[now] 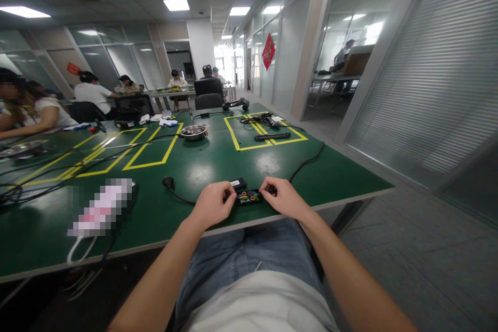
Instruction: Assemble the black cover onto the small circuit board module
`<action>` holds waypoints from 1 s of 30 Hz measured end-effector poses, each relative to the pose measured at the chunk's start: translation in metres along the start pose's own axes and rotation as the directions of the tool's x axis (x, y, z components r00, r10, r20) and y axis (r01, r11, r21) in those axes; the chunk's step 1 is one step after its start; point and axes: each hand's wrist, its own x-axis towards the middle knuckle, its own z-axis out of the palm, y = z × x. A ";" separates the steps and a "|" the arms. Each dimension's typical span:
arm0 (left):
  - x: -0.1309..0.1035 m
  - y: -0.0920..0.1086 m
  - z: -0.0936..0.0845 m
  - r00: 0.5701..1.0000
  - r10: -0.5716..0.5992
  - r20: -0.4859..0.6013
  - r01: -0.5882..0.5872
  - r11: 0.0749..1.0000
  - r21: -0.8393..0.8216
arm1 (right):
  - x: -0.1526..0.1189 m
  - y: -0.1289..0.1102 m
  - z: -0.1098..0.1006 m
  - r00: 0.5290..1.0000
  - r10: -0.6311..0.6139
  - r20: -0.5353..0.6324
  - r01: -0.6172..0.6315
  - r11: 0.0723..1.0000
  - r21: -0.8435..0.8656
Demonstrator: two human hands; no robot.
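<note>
An opened black power adapter [249,197] lies near the table's front edge, its circuit board and yellow-ringed coils facing up. My left hand [215,205] pinches its left end, thumb against fingers. At the right end my right hand [283,198] is closed in a pinch where the cable enters. Just behind sits the black labelled cover [237,183], apart from the board. A black plug [168,183] on a cord rests to the left, and the cord runs under my left hand. Another black cable [307,162] trails from my right hand toward the back right.
Yellow tape rectangles mark the green table [342,179]. A metal bowl [193,132] stands beyond my hands. Several black cables and a black bar [272,136] lie at the back right. A blurred pink-white object [103,207] lies left. People sit at tables farther off.
</note>
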 end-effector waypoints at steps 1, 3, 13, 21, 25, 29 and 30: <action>0.000 0.000 0.000 1.000 -0.012 0.004 0.012 1.000 0.012 | 0.000 0.000 0.000 1.000 -0.026 -0.012 0.026 1.000 -0.013; 0.000 0.000 0.000 0.999 -0.030 0.012 0.030 0.999 0.040 | 0.000 0.001 -0.001 0.996 -0.078 -0.034 0.077 0.996 -0.035; 0.000 -0.009 0.005 0.980 0.181 -0.088 -0.175 0.982 0.076 | 0.001 0.005 -0.001 0.999 -0.035 0.003 0.035 0.994 -0.106; 0.014 -0.018 0.014 0.990 -0.019 -0.142 0.022 1.000 0.022 | 0.003 0.007 -0.001 0.999 -0.022 0.025 0.024 0.997 -0.077; 0.016 -0.018 0.015 0.990 -0.121 -0.068 0.123 0.992 0.027 | 0.003 0.009 -0.001 0.999 -0.036 0.021 0.037 0.997 -0.069; 0.011 -0.012 0.011 0.992 -0.027 -0.124 0.028 1.000 0.008 | 0.002 0.008 -0.001 0.999 -0.041 0.022 0.042 0.998 -0.039; 0.009 -0.010 0.009 0.990 0.030 -0.141 -0.032 0.999 -0.014 | 0.002 0.008 0.000 0.999 -0.036 0.018 0.037 0.999 -0.016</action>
